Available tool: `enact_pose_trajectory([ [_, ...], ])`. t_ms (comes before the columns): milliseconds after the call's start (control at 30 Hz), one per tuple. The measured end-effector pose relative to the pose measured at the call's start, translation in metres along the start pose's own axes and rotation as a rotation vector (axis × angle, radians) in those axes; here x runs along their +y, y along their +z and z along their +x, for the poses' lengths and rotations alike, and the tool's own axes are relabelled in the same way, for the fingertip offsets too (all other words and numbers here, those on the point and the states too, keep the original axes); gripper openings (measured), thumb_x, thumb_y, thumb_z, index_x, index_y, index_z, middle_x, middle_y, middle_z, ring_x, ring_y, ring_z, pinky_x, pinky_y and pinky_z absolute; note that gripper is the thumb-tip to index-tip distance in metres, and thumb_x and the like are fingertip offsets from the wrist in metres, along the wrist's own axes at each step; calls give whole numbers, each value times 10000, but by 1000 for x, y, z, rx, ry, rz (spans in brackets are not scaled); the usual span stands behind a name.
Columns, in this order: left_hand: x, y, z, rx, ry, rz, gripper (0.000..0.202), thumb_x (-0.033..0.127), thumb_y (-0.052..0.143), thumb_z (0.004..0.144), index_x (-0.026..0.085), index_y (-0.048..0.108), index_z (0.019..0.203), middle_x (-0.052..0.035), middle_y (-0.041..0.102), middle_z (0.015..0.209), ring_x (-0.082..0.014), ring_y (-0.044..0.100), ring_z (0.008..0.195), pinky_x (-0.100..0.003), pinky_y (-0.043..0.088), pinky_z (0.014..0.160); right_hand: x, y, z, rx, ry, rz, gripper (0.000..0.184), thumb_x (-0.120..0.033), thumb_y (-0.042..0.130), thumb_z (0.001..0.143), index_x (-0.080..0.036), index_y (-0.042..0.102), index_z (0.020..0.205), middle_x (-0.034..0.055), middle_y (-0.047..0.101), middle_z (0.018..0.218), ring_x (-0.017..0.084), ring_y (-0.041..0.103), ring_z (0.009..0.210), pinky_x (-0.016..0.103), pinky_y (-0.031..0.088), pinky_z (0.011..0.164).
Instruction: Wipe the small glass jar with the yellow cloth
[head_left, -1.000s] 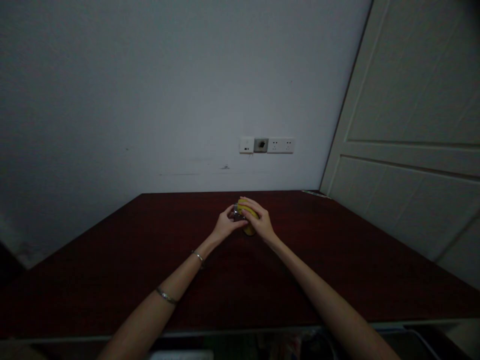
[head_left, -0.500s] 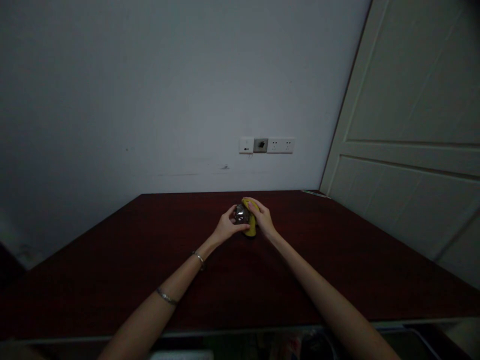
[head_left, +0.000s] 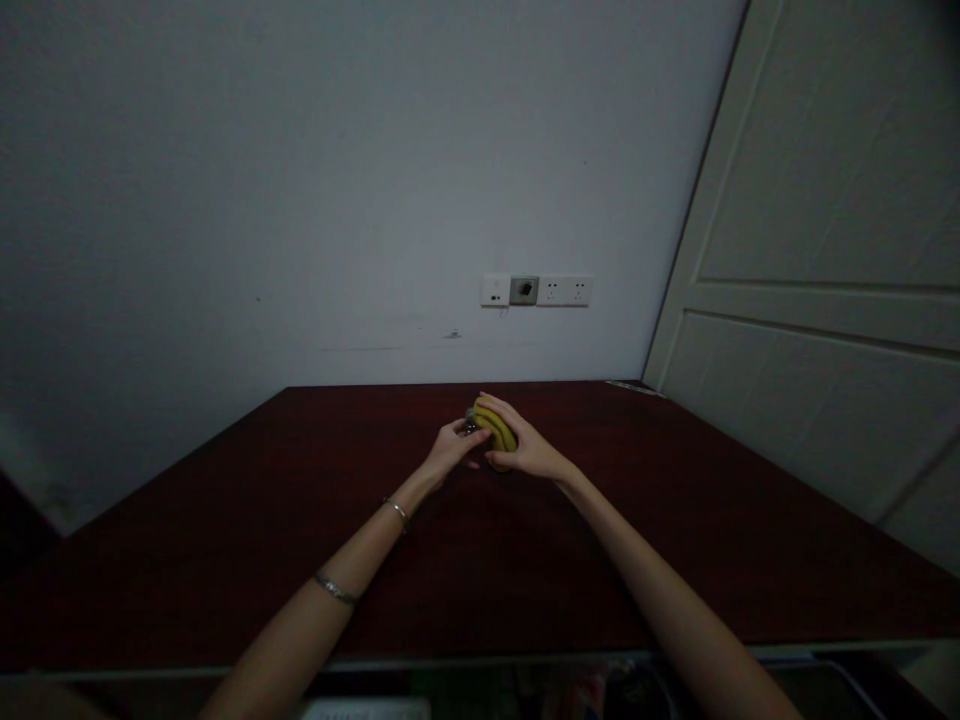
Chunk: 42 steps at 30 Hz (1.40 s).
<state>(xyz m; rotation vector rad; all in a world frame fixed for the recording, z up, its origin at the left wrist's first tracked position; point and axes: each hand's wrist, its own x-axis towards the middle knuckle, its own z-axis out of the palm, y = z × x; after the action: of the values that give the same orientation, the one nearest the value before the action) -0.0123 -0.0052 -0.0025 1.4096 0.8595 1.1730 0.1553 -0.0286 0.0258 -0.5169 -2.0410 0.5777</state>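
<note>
Over the dark red tabletop point(head_left: 375, 430), my left hand point(head_left: 448, 448) grips a small shiny, dark glassy object point(head_left: 470, 422), with the thumb toward the right. Most of that object is hidden behind the fingers and a yellow cloth point(head_left: 495, 425), so I cannot tell its exact kind. My right hand point(head_left: 532, 450) is wrapped round the folded cloth and presses it against the object's right side. Its fingers lie over the top of the cloth, and its thumb is at the lower edge.
A pale wall with a row of sockets point(head_left: 551, 291) rises behind the table. To the right stands a cream panelled door point(head_left: 810, 330). Below the table's front edge, a white item point(head_left: 367, 709) and other dim things show in an open space.
The cloth and my right hand have shifted left over the shiny object, covering much of it. The right fingers now reach across the cloth's top. My left hand has hardly moved.
</note>
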Motion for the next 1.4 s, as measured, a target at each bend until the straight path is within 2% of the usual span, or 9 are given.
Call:
enact_pose_trajectory([
  [167, 0, 2, 0, -14, -9, 34, 518, 449, 728, 605, 115, 615, 984, -105, 656, 943, -112, 606, 581, -162, 477, 409, 9, 6, -2, 83, -7, -46, 713, -198, 723, 628, -269, 437, 1278, 71, 372, 1389, 221, 334, 1291, 411, 251, 1080],
  [367, -3, -2, 3, -50, 8, 50, 520, 466, 698, 635, 106, 608, 999, -105, 647, 937, -130, 610, 645, -191, 496, 485, 20, 11, -1, 205, 2, -52, 704, -250, 771, 568, -252, 505, 1219, 83, 473, 1303, 231, 428, 1219, 409, 309, 1048],
  [567, -9, -13, 8, -202, 25, 136, 521, 473, 643, 694, 135, 565, 1082, -124, 611, 1062, -187, 619, 836, -206, 499, 561, 26, 10, 1, 329, 190, 131, 714, -276, 783, 524, -212, 533, 1189, 97, 563, 1211, 244, 542, 1099, 413, 394, 983],
  [700, -18, -13, 11, -259, 28, 113, 631, 440, 697, 647, 140, 485, 1160, -126, 605, 1056, -198, 619, 840, -219, 502, 571, 26, 13, 3, 387, 289, 239, 708, -280, 785, 496, -206, 550, 1160, 86, 615, 1138, 239, 590, 1024, 402, 441, 937],
  [833, -21, -10, 10, -234, 64, 81, 731, 405, 753, 583, 133, 440, 1185, -132, 583, 1075, -206, 612, 842, -212, 502, 544, 28, 17, 2, 393, 290, 263, 709, -289, 785, 495, -196, 549, 1157, 90, 611, 1145, 239, 585, 1035, 397, 436, 942],
  [1000, -16, -5, 4, -153, 17, 91, 672, 460, 712, 619, 132, 453, 1145, -123, 593, 1007, -188, 620, 760, -228, 504, 492, 29, 18, 1, 369, 295, 282, 693, -284, 774, 525, -196, 533, 1169, 97, 594, 1167, 237, 576, 1046, 392, 432, 942],
  [1133, -17, -3, 4, -106, 17, 46, 719, 439, 766, 547, 129, 454, 1116, -108, 612, 960, -170, 623, 699, -247, 512, 507, 29, 15, -1, 304, 270, 277, 682, -275, 760, 560, -214, 504, 1190, 89, 567, 1204, 227, 558, 1073, 383, 415, 960],
  [1300, -21, -5, 8, -123, 35, -44, 734, 333, 829, 459, 118, 463, 1058, -76, 624, 910, -160, 623, 722, -254, 525, 594, 29, 13, -1, 299, 263, 269, 673, -290, 752, 581, -210, 492, 1196, 92, 554, 1218, 223, 546, 1091, 373, 401, 972],
  [1400, -19, -6, 6, -151, 22, -43, 774, 267, 833, 455, 137, 438, 1108, -69, 631, 924, -159, 624, 724, -263, 527, 606, 28, 14, 0, 339, 297, 281, 661, -321, 753, 574, -202, 510, 1178, 90, 575, 1193, 225, 548, 1088, 369, 402, 971],
])
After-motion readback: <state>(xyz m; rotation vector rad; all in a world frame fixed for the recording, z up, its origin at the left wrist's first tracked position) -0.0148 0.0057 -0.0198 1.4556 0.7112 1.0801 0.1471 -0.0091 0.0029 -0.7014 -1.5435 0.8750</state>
